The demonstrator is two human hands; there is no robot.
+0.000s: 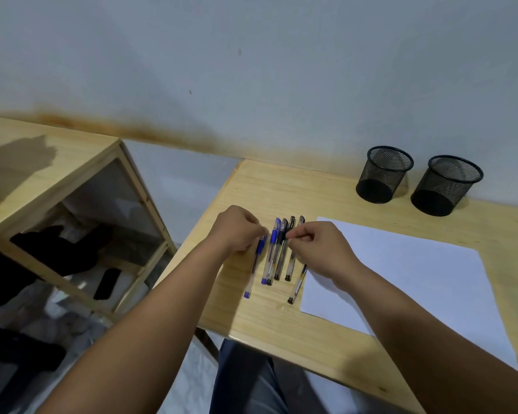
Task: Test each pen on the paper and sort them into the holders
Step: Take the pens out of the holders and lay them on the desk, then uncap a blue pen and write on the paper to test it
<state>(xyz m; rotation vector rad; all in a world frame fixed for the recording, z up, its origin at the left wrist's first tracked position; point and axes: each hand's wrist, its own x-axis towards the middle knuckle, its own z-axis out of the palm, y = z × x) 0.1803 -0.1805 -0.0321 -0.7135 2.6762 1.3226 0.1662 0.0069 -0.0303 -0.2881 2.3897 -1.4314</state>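
Observation:
Several capped pens lie side by side on the wooden desk [281, 324], blue ones [270, 255] on the left and black ones [290, 264] on the right. My left hand [237, 228] has its fingers curled over the top of the leftmost blue pen [253, 270]. My right hand [317, 246] pinches the upper part of a black pen in the row. A white sheet of paper [401, 279] lies to the right of the pens. Two black mesh holders [383, 174] [446, 185] stand empty at the back right of the desk.
A wooden cabinet [57, 180] with a clear panel stands left of the desk, with dark items inside. A wall runs behind the desk. My legs [245, 380] show below the desk's front edge.

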